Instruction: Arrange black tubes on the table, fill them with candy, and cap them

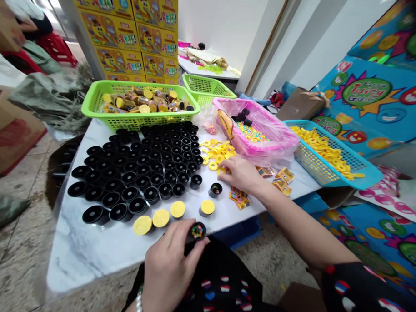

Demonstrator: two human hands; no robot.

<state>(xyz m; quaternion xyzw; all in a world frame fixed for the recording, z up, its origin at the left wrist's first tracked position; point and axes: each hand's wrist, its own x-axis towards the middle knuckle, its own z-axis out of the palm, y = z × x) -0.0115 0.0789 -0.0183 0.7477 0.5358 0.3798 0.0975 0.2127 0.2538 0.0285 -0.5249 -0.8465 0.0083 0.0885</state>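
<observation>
My left hand (172, 262) grips a small black cup (198, 231) with colourful candy beads inside, just past the table's front edge. My right hand (239, 173) reaches to the front of a pile of yellow plastic rings (216, 150), thumb and fingertips closed around one yellow ring (221, 170). Below that hand stands another black cup (215, 190) with a few beads in it. Between the hands is a cup with a yellow lid (207, 207). More yellow-lidded cups (160, 218) stand in a row left of it. Printed sachets (239, 197) lie under my right forearm.
Rows of black cups (138, 205) cover the table's left half. Behind them is a green basket (138, 116) of wrapped, yellow-capped cups. A pink basket (269, 154) holds beads; a blue basket (361, 181) of yellow rings stands at the right. Yellow cartons (115, 34) are stacked behind.
</observation>
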